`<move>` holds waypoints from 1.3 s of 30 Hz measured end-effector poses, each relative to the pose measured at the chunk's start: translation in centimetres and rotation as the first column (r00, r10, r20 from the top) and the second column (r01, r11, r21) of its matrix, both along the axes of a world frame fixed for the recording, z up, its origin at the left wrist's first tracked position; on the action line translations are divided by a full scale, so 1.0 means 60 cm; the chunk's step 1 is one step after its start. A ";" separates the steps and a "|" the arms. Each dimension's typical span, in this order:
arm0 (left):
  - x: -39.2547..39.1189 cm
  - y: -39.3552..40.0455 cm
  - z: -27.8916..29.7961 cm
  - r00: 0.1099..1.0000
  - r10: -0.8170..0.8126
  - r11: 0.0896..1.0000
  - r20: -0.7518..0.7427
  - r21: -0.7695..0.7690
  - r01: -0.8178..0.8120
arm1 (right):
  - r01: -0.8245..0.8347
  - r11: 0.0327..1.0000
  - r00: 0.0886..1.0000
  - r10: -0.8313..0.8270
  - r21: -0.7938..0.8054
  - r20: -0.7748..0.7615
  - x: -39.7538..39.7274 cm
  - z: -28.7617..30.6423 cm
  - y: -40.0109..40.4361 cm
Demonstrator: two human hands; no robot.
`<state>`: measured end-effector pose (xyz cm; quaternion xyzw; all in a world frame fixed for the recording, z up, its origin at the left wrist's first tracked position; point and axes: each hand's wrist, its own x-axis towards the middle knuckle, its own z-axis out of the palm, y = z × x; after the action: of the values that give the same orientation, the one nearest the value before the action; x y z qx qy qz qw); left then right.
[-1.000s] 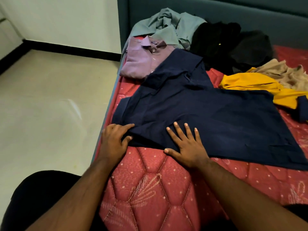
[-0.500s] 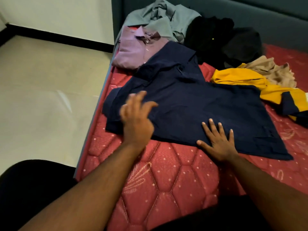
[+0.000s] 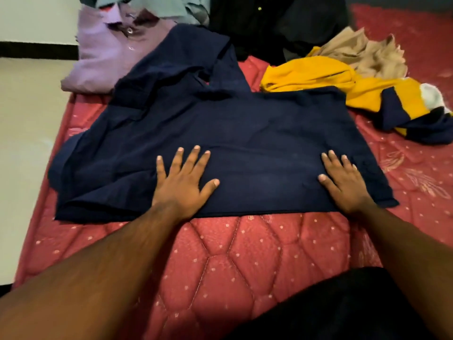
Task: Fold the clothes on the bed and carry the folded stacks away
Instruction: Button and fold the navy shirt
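Navy shirt (image 3: 245, 133): spread flat near the front edge of the bed (image 3: 232, 253), collar toward the left corner, partly overlapping a purple shirt (image 3: 105, 60).
Left hand (image 3: 182, 182): fingers splayed, palm flat on the near hem.
Right hand (image 3: 344, 182): likewise flat, pressing the cloth by its right edge.
Technique: sweep both palms outward to clear wrinkles, then fold the sides inward evenly.
Waiting: yellow garment (image 3: 318, 77) and dark clothes (image 3: 269, 23) toward the far edge.
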<state>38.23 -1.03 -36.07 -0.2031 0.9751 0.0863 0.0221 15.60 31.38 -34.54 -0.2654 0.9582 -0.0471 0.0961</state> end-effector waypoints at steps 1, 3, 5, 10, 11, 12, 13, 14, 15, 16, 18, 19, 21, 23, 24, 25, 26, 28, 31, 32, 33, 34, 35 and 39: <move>0.003 0.002 -0.001 1.000 -0.010 1.000 -0.003 -0.012 0.010 | -0.009 1.000 1.000 0.009 -0.004 0.010 0.005 -0.004 0.000; 0.004 -0.004 0.001 1.000 -0.010 1.000 0.009 -0.007 0.010 | -0.007 1.000 1.000 0.007 0.009 0.016 0.011 -0.002 -0.006; 0.007 -0.002 0.014 1.000 0.003 1.000 -0.003 0.017 -0.003 | 0.007 0.998 1.000 -0.008 0.057 0.018 0.017 0.011 -0.006; 0.063 0.008 0.034 0.759 -0.650 0.676 0.034 -0.430 0.598 | -0.134 0.976 0.980 0.156 0.171 -0.124 0.077 0.068 -0.042; 0.074 0.008 0.043 0.722 -0.685 0.612 0.094 -0.462 0.642 | -0.208 0.956 0.972 0.225 0.208 -0.065 0.098 0.078 -0.058; 0.077 0.007 0.051 0.715 -0.686 0.581 0.138 -0.488 0.651 | -0.232 0.942 0.971 0.238 0.241 0.008 0.117 0.082 -0.074; 0.079 0.010 0.058 0.744 -0.638 0.590 0.198 -0.495 0.638 | -0.203 0.936 0.979 0.192 0.286 0.068 0.137 0.081 -0.085; 0.078 0.016 0.069 0.768 -0.598 0.607 0.228 -0.497 0.620 | -0.146 0.933 0.989 0.124 0.330 0.087 0.155 0.084 -0.091; 0.076 0.027 0.078 0.794 -0.549 0.641 0.260 -0.479 0.600 | -0.089 0.921 0.994 0.058 0.380 0.093 0.169 0.086 -0.096; 0.076 0.042 0.089 0.818 -0.505 0.678 0.276 -0.461 0.573 | -0.047 0.908 0.996 0.008 0.417 0.093 0.182 0.087 -0.095; 0.074 0.074 0.107 0.871 -0.380 0.801 0.312 -0.359 0.479 | -0.003 0.904 0.993 -0.048 0.427 0.110 0.193 0.087 -0.091; 0.072 0.086 0.113 0.896 -0.313 0.856 0.315 -0.314 0.410 | 0.015 0.916 0.992 -0.062 0.400 0.106 0.196 0.087 -0.088; 0.072 0.086 0.116 0.947 -0.200 0.942 0.252 -0.216 0.256 | 0.037 0.941 0.995 -0.064 0.337 0.072 0.197 0.081 -0.089; 0.091 0.071 0.110 0.968 -0.125 0.969 0.216 -0.183 0.166 | 0.049 0.959 0.998 -0.061 0.278 0.033 0.193 0.075 -0.094; 0.105 0.064 0.103 0.971 -0.100 0.975 0.219 -0.175 0.140 | 0.046 0.969 0.999 -0.051 0.245 0.017 0.190 0.070 -0.095; 0.119 0.060 0.096 0.968 -0.078 0.977 0.237 -0.176 0.121 | 0.038 0.981 0.999 -0.043 0.191 0.019 0.185 0.065 -0.095; 0.135 0.057 0.089 0.965 -0.043 0.979 0.258 -0.182 0.093 | 0.030 0.992 0.999 -0.035 0.119 0.038 0.182 0.060 -0.095; 0.146 0.052 0.075 0.974 0.064 0.982 0.219 -0.188 -0.022 | 0.019 1.000 0.998 -0.018 -0.015 0.066 0.169 0.054 -0.083; 0.150 0.033 0.079 0.954 0.293 0.955 0.062 -0.061 -0.289 | -0.024 0.999 0.996 0.021 0.045 0.082 0.154 0.046 -0.058; 0.154 0.024 0.079 0.936 0.352 0.936 0.011 -0.006 -0.352 | -0.018 0.997 0.996 0.011 0.077 0.093 0.151 0.044 -0.053; 0.160 0.016 0.077 0.920 0.392 0.920 -0.028 0.026 -0.391 | -0.004 0.996 0.995 -0.005 0.090 0.100 0.148 0.044 -0.051; 0.171 0.007 0.073 0.910 0.410 0.912 -0.058 0.034 -0.409 | 0.005 0.996 0.995 -0.013 0.090 0.096 0.146 0.045 -0.051; 0.182 -0.002 0.067 0.912 0.402 0.916 -0.079 0.024 -0.401 | 0.005 0.996 0.996 -0.013 0.092 0.083 0.143 0.045 -0.051; 0.227 -0.041 0.030 0.932 0.324 0.944 -0.161 0.125 -0.307 | -0.005 0.993 0.997 -0.004 0.115 0.075 0.143 0.050 -0.057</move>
<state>51.83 -3.52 -34.30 -0.3473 0.9224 0.1540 -0.0699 24.16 27.98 -31.56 -0.2576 0.9550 -0.0019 0.1472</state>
